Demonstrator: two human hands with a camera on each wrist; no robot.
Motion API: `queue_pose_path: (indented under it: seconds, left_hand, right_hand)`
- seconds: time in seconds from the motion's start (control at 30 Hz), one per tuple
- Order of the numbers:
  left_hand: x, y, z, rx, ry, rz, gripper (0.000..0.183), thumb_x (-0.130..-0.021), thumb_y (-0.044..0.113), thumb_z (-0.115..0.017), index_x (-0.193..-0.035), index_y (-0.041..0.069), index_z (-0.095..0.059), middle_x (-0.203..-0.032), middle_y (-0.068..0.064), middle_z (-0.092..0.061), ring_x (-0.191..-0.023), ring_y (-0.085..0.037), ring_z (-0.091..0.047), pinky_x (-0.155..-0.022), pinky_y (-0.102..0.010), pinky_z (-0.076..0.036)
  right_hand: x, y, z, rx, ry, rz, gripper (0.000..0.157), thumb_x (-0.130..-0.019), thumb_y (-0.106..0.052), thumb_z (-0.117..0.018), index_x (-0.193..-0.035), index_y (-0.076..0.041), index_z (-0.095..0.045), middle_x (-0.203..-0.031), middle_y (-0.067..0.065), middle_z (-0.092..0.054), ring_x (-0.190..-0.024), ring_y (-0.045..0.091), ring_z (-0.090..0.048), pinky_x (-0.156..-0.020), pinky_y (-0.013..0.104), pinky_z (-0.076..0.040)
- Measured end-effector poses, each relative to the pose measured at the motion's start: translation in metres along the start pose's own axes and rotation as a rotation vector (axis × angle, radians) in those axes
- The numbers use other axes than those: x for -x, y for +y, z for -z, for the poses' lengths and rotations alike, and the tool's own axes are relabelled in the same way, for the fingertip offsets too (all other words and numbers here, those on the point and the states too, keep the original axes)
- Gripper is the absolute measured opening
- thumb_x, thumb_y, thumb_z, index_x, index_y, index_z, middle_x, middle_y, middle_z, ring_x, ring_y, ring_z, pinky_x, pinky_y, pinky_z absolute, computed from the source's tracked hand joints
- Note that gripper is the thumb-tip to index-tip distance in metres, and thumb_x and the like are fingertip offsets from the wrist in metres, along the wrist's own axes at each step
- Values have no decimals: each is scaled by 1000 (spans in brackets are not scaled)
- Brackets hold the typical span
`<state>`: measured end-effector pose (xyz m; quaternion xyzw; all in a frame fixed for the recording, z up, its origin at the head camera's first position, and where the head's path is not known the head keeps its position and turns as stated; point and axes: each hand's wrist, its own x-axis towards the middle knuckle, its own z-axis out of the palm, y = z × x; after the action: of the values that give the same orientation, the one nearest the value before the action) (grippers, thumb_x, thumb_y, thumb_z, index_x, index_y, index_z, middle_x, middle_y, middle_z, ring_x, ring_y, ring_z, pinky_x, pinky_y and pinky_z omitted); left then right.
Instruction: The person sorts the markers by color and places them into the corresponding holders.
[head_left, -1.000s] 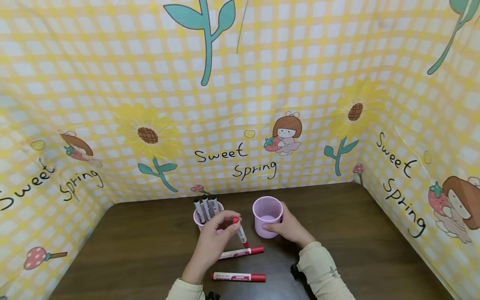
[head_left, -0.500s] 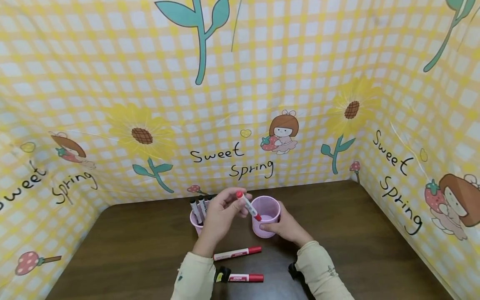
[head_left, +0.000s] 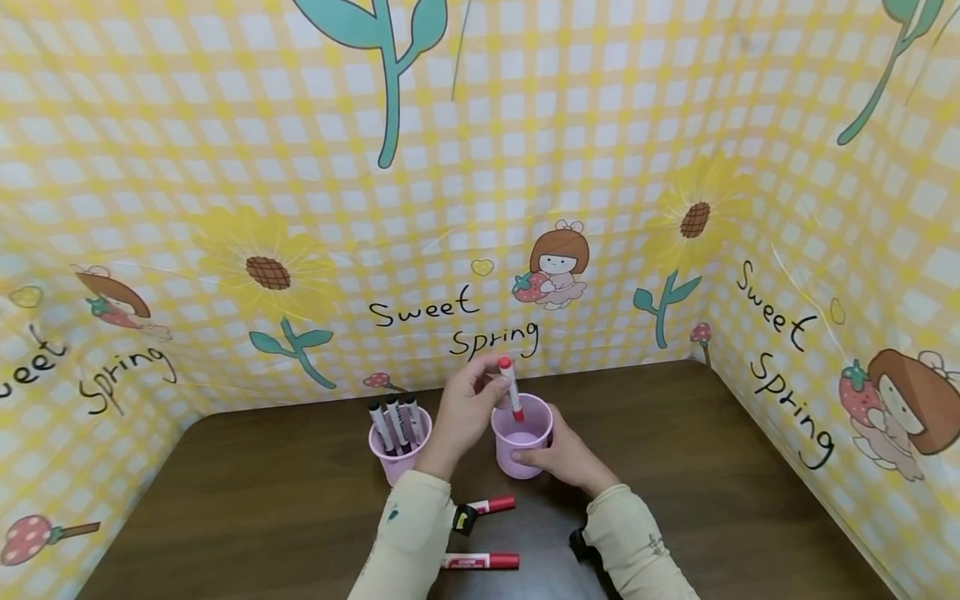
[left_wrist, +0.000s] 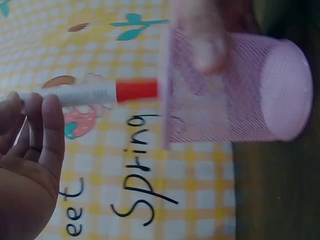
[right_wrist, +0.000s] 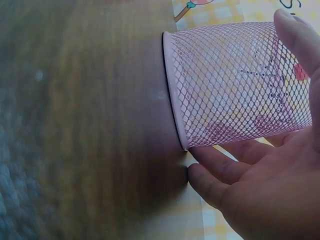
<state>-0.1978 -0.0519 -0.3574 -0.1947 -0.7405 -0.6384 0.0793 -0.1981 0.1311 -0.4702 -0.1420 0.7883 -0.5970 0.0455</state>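
My left hand (head_left: 467, 408) pinches a white marker (head_left: 512, 387) with red ends between thumb and fingers. The marker stands nearly upright, its lower red end at the mouth of a pink mesh pen cup (head_left: 517, 460). In the left wrist view, the red cap of the marker (left_wrist: 95, 93) meets the rim of the cup (left_wrist: 225, 105). Around the cup's right side curls my right hand (head_left: 566, 454), thumb across the front. The right wrist view has the base of the cup (right_wrist: 235, 85) down at the wooden table, with fingers of the right hand (right_wrist: 270, 185) beneath its side.
Left of the hands, another pink cup (head_left: 397, 471) holds several black-ended markers (head_left: 397, 423). Two red markers lie on the table, a nearer one (head_left: 487, 562) and a farther one (head_left: 495, 505), both partly behind the left sleeve. A yellow checked cloth (head_left: 420, 233) walls the table's back and sides.
The left hand has carried the red marker right and up from above the table to the cup's mouth, turning it more upright. The right hand keeps its grip on the cup.
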Motion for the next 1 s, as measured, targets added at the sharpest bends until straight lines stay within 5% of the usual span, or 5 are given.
queue_pose_path:
  seconds: [0.17, 0.47, 0.6, 0.8, 1.0]
  left_hand:
    - [-3, -15, -5, -174, -28, 61, 19, -94, 8, -70, -114, 8, -71, -93, -2, -66, -77, -18, -56, -66, -28, -47]
    - [-6, -29, -13, -331, -96, 108, 19, -93, 17, -74, -111, 12, -69, -97, 2, -67, -87, -17, -59, -77, -34, -52]
    - [-8, -35, -16, -413, -62, 93, 18, -92, 18, -76, -108, 15, -70, -97, 4, -70, -91, -17, -61, -86, -39, -49]
    - [-9, -46, -20, -496, -42, 41, 16, -91, 19, -77, -106, 17, -70, -98, 4, -74, -99, -21, -62, -105, -48, -26]
    - [-9, -53, -25, -495, -52, 15, 16, -92, 16, -75, -106, 15, -70, -100, 1, -74, -101, -20, -67, -109, -51, -24]
  right_hand:
    - [0, 0, -1, 7, -20, 2, 88, -79, -17, -87, -146, 0, -33, -135, 18, -52, -118, 32, -54, -103, 51, -43]
    - [2, -5, 1, 6, -17, 20, 84, -80, -10, -85, -145, 3, -34, -134, 21, -52, -119, 34, -55, -100, 48, -44]
    - [-1, -3, 0, -11, -12, 24, 85, -79, -7, -84, -146, 4, -33, -136, 23, -51, -120, 36, -53, -100, 49, -43]
    - [-2, -2, -1, -10, -3, 6, 85, -78, -8, -85, -145, 4, -34, -136, 22, -51, -120, 36, -53, -100, 49, -43]
    - [1, -5, 2, -1, -19, 14, 85, -79, -10, -85, -146, 3, -33, -138, 21, -50, -122, 35, -52, -100, 47, -44]
